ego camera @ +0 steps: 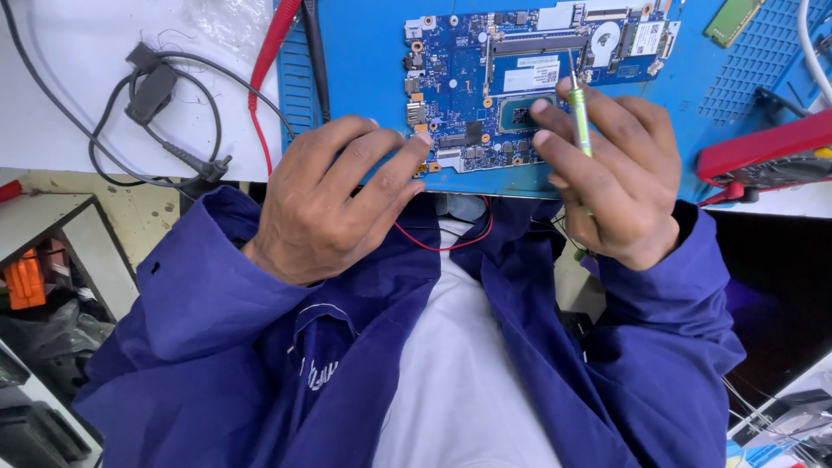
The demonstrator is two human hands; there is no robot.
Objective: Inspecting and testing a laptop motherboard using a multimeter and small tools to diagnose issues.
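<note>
A blue circuit board (485, 61) lies on a blue work mat (364, 52) at the table's near edge. My right hand (615, 182) grips a slim green screwdriver (579, 121), tip up against the board beside a long black slot. My left hand (338, 204) rests flat on the mat, fingers spread, with the fingertips touching the board's lower left corner. It holds nothing. Both arms wear dark blue sleeves.
Red and black probe leads (286, 35) run up the mat's left side. A black cable with an adapter (152, 91) coils on the white table at left. A red meter (763, 156) sits at the right edge. A small green card (732, 19) lies at top right.
</note>
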